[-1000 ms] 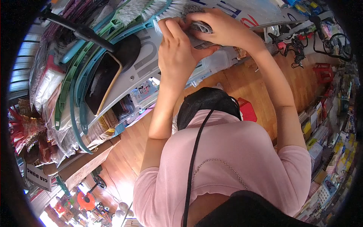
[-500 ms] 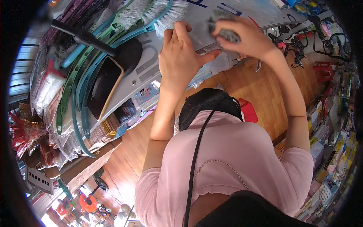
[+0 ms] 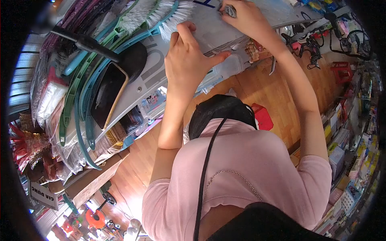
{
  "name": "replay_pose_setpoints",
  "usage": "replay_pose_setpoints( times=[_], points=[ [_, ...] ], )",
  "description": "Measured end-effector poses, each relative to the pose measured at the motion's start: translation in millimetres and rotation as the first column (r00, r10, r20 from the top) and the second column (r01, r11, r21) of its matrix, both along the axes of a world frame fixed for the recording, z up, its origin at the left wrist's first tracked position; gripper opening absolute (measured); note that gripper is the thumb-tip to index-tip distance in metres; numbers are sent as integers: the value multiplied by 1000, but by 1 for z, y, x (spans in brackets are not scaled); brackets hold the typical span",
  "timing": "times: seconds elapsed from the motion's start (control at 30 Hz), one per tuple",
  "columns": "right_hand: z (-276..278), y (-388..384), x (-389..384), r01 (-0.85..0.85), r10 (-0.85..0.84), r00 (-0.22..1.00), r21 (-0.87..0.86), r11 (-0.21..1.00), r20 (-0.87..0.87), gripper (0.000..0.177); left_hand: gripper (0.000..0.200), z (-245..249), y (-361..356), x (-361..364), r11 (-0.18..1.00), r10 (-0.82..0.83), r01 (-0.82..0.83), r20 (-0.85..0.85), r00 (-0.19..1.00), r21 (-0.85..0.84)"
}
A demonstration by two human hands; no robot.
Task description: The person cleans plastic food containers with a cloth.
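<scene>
My right hand [image 3: 247, 18] is closed around a crumpled grey wad [image 3: 230, 11], which looks like a rag or scouring pad, and presses it on the grey lettered panel [image 3: 161, 66] near the top of the view. To its left, my left hand [image 3: 187, 60] rests at the panel's near edge. Its thumb stretches out to the right and its fingers are bent but apart, with nothing visible in them. Just beyond those fingers are white-bristled brushes [image 3: 173, 20] with curved green and blue handles.
A black stand with a bent metal rod [image 3: 116, 98] lies left of my left hand. Clear plastic containers [image 3: 229, 66] sit below the panel edge. Black cables [image 3: 313, 52] hang at right, and packed shelves [image 3: 350, 160] line that side. A red stool [image 3: 341, 72] stands on the wooden floor.
My right hand has slid up and away across the panel with the grey wad. My left hand has shifted slightly left and keeps its spread shape.
</scene>
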State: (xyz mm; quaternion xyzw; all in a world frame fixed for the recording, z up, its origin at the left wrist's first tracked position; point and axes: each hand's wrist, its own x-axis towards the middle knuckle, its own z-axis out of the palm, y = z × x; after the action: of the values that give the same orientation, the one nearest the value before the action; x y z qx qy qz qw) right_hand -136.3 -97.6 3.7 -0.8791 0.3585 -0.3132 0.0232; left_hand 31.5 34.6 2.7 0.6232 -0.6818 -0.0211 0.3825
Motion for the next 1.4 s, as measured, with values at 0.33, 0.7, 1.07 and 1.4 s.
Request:
replay_pose_setpoints(
  times=[0.33,0.7,1.07,1.4],
  points=[
    [0,0,16,-48,47,999,-93,995,-18,26,80,1,1,-1,1000,5,-5,5,1000,10],
    [18,60,-1,-224,242,970,295,929,-23,23,84,-4,-2,-3,998,48,-46,57,997,-34],
    [-24,95,-164,82,-76,997,349,934,-29,20,61,-10,-2,-6,999,7,-3,81,997,-46],
    [-78,113,-244,49,-269,939,693,719,212,48,24,-143,10,-111,968,-34,48,63,997,-244]
  ],
)
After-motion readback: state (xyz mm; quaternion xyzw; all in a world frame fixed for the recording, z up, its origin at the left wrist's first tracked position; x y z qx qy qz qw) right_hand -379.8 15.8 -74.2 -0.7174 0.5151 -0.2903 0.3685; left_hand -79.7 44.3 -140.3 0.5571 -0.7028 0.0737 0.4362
